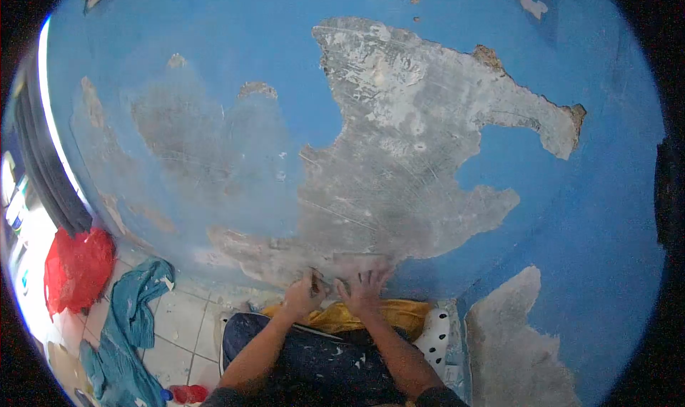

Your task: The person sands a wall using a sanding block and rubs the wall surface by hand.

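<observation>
Low on the blue wall (300, 86), my left hand (305, 294) is closed, its fingers curled around something dark and small that I cannot make out. Just to its right, my right hand (364, 293) lies with fingers spread against the wall. Above those fingertips is a faint pinkish rectangular area (360, 263); whether it is a flat tool or part of the wall surface, I cannot tell. Both hands are at the lower edge of a large bare grey patch (385, 171), where the paint is gone and the plaster is scuffed.
A yellow cloth (385, 316) lies below my hands, beside a white item with black spots (435, 339). To the left, a teal cloth (135, 314) and a red bag (78, 271) lie on the tiled floor (175, 321). Another bare patch (517, 343) marks the right wall.
</observation>
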`<state>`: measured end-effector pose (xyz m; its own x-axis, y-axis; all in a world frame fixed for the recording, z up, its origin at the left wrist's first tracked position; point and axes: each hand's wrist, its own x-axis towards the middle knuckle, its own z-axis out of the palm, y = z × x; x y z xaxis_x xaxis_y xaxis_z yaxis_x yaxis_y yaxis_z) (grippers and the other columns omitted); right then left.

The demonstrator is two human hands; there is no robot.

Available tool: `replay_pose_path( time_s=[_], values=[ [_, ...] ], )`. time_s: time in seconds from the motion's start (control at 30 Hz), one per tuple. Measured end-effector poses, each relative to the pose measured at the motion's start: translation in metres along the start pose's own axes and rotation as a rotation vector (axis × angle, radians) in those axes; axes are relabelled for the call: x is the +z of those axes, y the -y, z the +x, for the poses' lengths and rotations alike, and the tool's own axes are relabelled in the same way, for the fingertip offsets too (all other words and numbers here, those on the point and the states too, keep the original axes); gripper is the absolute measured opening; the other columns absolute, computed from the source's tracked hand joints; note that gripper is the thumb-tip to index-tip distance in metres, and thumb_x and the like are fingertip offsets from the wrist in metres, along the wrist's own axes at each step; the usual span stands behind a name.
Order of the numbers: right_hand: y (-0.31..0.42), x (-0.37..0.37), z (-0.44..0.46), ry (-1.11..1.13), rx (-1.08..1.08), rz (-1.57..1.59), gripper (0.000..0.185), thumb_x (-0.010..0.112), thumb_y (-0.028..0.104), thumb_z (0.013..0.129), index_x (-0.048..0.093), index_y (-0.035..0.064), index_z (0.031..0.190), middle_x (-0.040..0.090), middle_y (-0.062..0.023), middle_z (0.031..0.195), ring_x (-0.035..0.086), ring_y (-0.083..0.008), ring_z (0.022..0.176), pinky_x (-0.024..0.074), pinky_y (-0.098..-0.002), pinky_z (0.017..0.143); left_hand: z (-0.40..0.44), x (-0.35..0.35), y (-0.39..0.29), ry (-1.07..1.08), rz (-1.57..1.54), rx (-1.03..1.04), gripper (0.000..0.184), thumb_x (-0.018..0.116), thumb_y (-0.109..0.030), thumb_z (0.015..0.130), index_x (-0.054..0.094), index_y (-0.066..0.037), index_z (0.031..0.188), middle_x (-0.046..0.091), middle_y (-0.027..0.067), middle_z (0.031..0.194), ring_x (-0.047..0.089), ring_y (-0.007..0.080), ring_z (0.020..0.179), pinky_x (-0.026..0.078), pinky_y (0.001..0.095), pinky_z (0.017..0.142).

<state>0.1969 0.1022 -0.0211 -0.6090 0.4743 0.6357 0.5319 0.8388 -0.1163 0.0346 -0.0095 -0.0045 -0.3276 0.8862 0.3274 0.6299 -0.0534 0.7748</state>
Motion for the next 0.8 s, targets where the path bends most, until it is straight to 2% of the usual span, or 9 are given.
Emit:
replay_pose_path(
  time_s=[0.07,0.17,0.3,0.37,0.5,0.6,0.67,0.7,0.8],
  values=[
    [0.01,-0.028,0.02,-0.134,0.008,-0.039,0.052,0.058,0.046,0.089,0.062,-0.0039,0.105,0.049,-0.0283,0.118,0.032,-0.0565,0.125,0.0032,-0.0828,0.097,-0.004,-0.001,0.003,0.019,0.047,-0.002,0.032,0.065,-0.018,0.087,0.046,-0.005,0.109,0.065,0.0116,0.079,0.066,0.0322,0.073,0.052,0.0416,0.066],
    [0.002,-0.016,0.006,0.09,0.094,-0.083,0.055,0.056,0.047,0.09,0.062,-0.0057,0.104,0.051,-0.0282,0.118,0.034,-0.0553,0.124,0.0023,-0.0819,0.098,-0.001,0.005,0.022,0.057,-0.061,0.011,0.035,0.065,-0.017,0.086,0.045,-0.005,0.111,0.066,0.0126,0.079,0.066,0.0327,0.073,0.052,0.0416,0.067],
    [-0.001,-0.011,0.006,0.057,0.056,-0.045,0.056,0.056,0.047,0.089,0.061,-0.0063,0.105,0.055,-0.0274,0.112,0.036,-0.0535,0.124,0.0021,-0.0813,0.099,0.0,-0.003,0.0,0.01,0.003,0.13,0.036,0.066,-0.016,0.085,0.043,-0.005,0.112,0.065,0.0125,0.079,0.066,0.0318,0.071,0.052,0.0407,0.066],
    [0.008,-0.035,0.024,-0.073,0.109,-0.113,0.059,0.055,0.049,0.089,0.062,-0.0065,0.106,0.056,-0.0279,0.112,0.034,-0.0544,0.126,-0.0002,-0.0802,0.1,-0.001,-0.003,-0.003,0.099,-0.077,-0.116,0.035,0.066,-0.014,0.085,0.043,-0.004,0.111,0.065,0.0115,0.079,0.067,0.0301,0.072,0.052,0.0385,0.065],
    [0.0,-0.007,0.002,0.038,0.141,-0.239,0.063,0.051,0.051,0.091,0.061,-0.0071,0.111,0.053,-0.0291,0.122,0.031,-0.0553,0.129,-0.0021,-0.0801,0.1,-0.004,-0.001,0.001,0.026,0.168,0.061,0.034,0.064,-0.013,0.086,0.044,-0.003,0.111,0.065,0.0115,0.08,0.068,0.0274,0.073,0.053,0.0367,0.066],
    [0.001,-0.015,0.011,0.214,0.109,-0.044,0.066,0.047,0.053,0.092,0.058,-0.0072,0.118,0.048,-0.0312,0.131,0.029,-0.0561,0.13,-0.0023,-0.0792,0.101,0.001,0.005,0.001,-0.013,0.133,0.054,0.033,0.064,-0.013,0.086,0.044,-0.003,0.111,0.066,0.0127,0.08,0.068,0.0282,0.074,0.053,0.0378,0.066],
    [0.009,-0.038,0.024,0.048,0.126,-0.139,0.062,0.05,0.05,0.092,0.057,-0.0067,0.116,0.049,-0.0312,0.126,0.031,-0.0561,0.128,-0.001,-0.0795,0.101,-0.002,0.002,-0.01,-0.048,0.132,-0.095,0.035,0.066,-0.017,0.086,0.044,-0.003,0.11,0.066,0.0134,0.079,0.067,0.0297,0.074,0.052,0.04,0.067],
    [0.008,-0.03,0.021,0.081,0.126,-0.125,0.062,0.05,0.05,0.092,0.057,-0.0067,0.116,0.049,-0.0312,0.126,0.031,-0.0561,0.128,-0.001,-0.0795,0.101,-0.003,0.0,-0.003,-0.037,0.13,-0.13,0.035,0.066,-0.017,0.086,0.044,-0.003,0.11,0.066,0.0134,0.079,0.067,0.0297,0.074,0.052,0.04,0.067],
    [0.0,-0.01,0.006,-0.055,0.06,-0.119,0.06,0.05,0.049,0.092,0.058,-0.0064,0.114,0.049,-0.03,0.124,0.03,-0.0568,0.128,-0.0015,-0.0799,0.1,-0.002,0.006,0.013,0.037,0.043,-0.007,0.038,0.067,-0.02,0.086,0.043,-0.003,0.11,0.065,0.0135,0.078,0.067,0.0323,0.075,0.051,0.0411,0.067]
  ],
)
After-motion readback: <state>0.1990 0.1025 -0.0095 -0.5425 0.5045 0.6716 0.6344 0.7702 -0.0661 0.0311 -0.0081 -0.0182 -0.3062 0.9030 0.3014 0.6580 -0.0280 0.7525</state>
